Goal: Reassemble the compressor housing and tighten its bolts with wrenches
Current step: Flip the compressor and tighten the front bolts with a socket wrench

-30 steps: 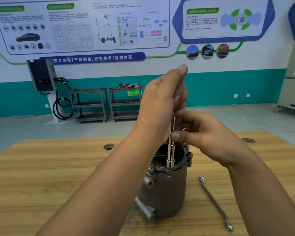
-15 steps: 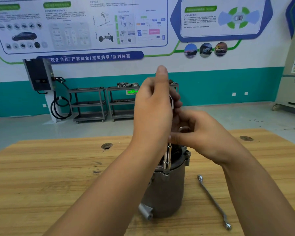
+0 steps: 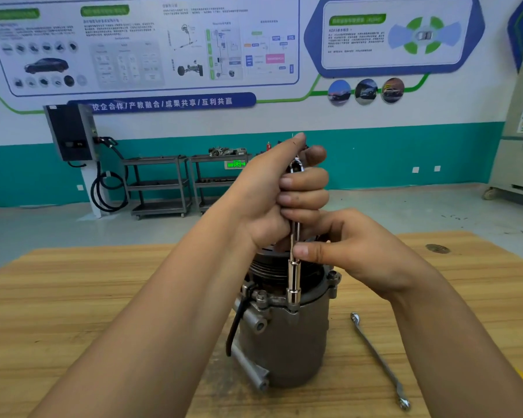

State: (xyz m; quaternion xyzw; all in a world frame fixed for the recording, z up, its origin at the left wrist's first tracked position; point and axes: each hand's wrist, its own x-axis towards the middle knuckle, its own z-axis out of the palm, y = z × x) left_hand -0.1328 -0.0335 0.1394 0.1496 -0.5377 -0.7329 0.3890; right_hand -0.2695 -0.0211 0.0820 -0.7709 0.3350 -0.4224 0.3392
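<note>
One chrome wrench (image 3: 293, 279) upright in left hand (image 3: 263, 203), cylindrical housing (image 3: 284, 342), maybe aluminium

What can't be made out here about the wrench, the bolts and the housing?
Head view only:
1. The bolt under the upright chrome socket wrench: covered by its socket.
2. The wrench's upper shaft: hidden inside the left hand's grip.
3. The top of the grey metal compressor housing: partly covered by both hands, the right hand pinching the shaft.
4. Size marks on the flat silver spanner on the wooden table: too small.
</note>
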